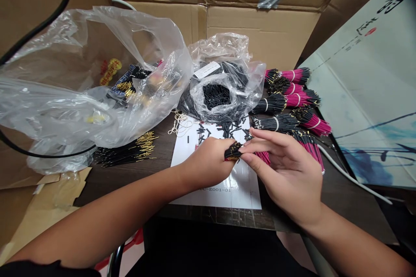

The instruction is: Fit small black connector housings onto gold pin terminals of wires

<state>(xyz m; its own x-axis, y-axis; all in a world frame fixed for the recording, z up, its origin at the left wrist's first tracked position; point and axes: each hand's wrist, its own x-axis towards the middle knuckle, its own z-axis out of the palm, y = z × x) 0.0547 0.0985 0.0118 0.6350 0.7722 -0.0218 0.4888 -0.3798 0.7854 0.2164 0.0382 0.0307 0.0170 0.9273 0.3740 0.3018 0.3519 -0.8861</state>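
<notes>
My left hand (209, 162) is closed round a bundle of thin wires (232, 151), whose dark ends with small gold tips poke out past the thumb side. The rest of that bundle is hidden inside the fist. At those ends, the thumb and fingertips of my right hand (287, 173) come together in a pinch; whatever lies between them is too small to make out. Beneath both hands lies a white printed sheet (214, 199). Short black tubes (225, 129) are scattered over its far part.
An open plastic bag of black tubes (217, 96) stands behind the sheet. Tied pink and black wire bundles (297, 97) lie at right, loose black wires (126, 151) at left. A large clear bag (81, 108) bulges at left. Rubber bands (178, 123) lie near the sheet; cardboard (260, 30) closes the back.
</notes>
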